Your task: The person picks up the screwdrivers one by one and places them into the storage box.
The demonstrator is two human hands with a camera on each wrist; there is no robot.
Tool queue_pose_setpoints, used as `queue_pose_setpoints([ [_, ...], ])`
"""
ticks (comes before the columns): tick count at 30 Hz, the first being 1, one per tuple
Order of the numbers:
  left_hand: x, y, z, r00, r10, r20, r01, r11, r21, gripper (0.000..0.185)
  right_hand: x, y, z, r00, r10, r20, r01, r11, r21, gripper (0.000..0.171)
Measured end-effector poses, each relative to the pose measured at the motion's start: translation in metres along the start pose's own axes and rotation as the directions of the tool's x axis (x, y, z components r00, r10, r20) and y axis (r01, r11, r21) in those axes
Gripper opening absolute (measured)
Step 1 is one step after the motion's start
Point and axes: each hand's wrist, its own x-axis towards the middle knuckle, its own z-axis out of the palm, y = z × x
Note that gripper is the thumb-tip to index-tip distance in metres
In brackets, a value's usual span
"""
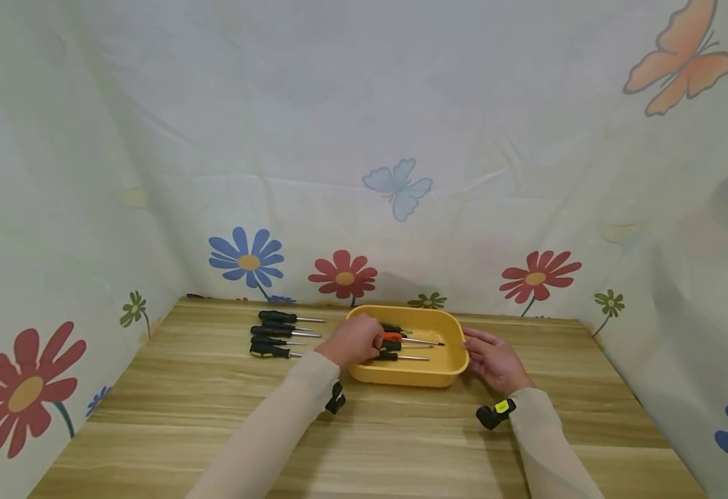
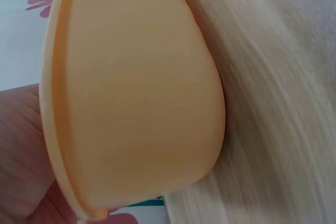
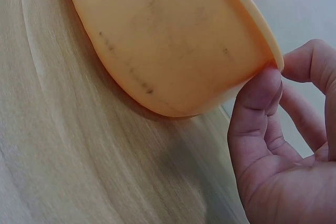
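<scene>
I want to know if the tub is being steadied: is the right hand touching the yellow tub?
Touching: the right wrist view shows the right hand with its thumb against the yellow tub rim.

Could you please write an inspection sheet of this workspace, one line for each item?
Surface: wooden table, light grain.
Job's things: yellow tray holding several screwdrivers; orange-handled screwdriver among them.
Clutter: row of black-handled screwdrivers on the table left of the tray.
Grippers: left hand is inside the tray, fingers curled round the orange-handled screwdriver; right hand touches the tray's right rim, thumb on its edge in the right wrist view.
Cables: nothing seen.
Surroundings: fabric backdrop printed with flowers and butterflies on three sides.
</scene>
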Motion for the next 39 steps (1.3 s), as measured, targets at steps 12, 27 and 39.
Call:
queue_pose_setpoints([
  [12,-0.01,-0.017,-0.012,0.999,-0.018,0.04,0.026,0.975,-0.22,0.007,0.0,0.0,-0.001,1.0,-0.01,0.008,0.01,1.0,-0.017,0.054],
  [27,-0.031,-0.049,-0.021,0.994,-0.014,-0.107,-0.037,0.887,-0.461,0.017,0.0,0.0,0.0,1.0,-0.006,0.024,0.006,0.999,-0.038,0.055],
  [39,-0.054,-0.071,-0.024,0.981,-0.054,-0.188,-0.063,0.821,-0.567,0.018,0.002,0.001,0.001,1.0,-0.008,0.003,0.008,0.999,-0.034,0.053],
])
